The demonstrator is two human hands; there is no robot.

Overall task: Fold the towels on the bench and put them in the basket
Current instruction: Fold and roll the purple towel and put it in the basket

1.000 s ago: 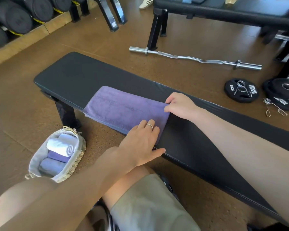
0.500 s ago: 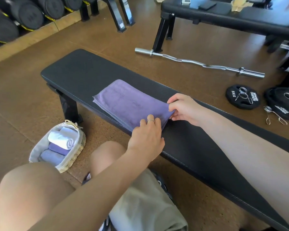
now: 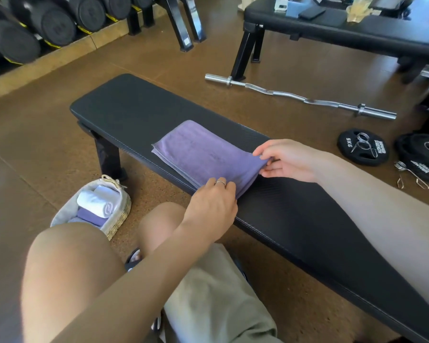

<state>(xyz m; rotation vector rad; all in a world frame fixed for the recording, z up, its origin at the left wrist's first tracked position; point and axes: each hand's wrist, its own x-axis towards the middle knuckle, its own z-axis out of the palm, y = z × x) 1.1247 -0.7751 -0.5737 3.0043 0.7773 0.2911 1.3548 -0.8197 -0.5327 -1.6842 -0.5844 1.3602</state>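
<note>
Compared with the frame a second ago, the purple towel (image 3: 206, 157) no longer hangs over the near edge of the worktop (image 3: 124, 105); it now lies as a flat folded stack wholly on the black padded surface, its layered edges showing at the left end. The left hand (image 3: 212, 203), which lay flat with fingers spread on the cloth, now has its fingers curled over the towel's near right corner, gripping it; a ring shows on one finger. The right hand (image 3: 286, 160), earlier resting knuckles-up on the far right corner, now pinches that corner between thumb and fingers, the palm turned toward the camera. The view has also shifted, so that the person's bare knees fill more of the lower picture.

On the floor just beside the worktop's leg stands the woven basket (image 3: 120, 216) with a cloth lining; in it lie a rolled white towel (image 3: 97, 204) and, under that, a folded purple towel (image 3: 89, 215). The near knee covers the basket's lower corner.

Beyond the worktop a curl bar (image 3: 300, 97) lies on the brown floor, with weight plates (image 3: 362, 147) and spring collars (image 3: 411, 175) to the right. A second bench (image 3: 357, 30) carries small items, and dumbbells (image 3: 47, 23) line a rack at upper left.
</note>
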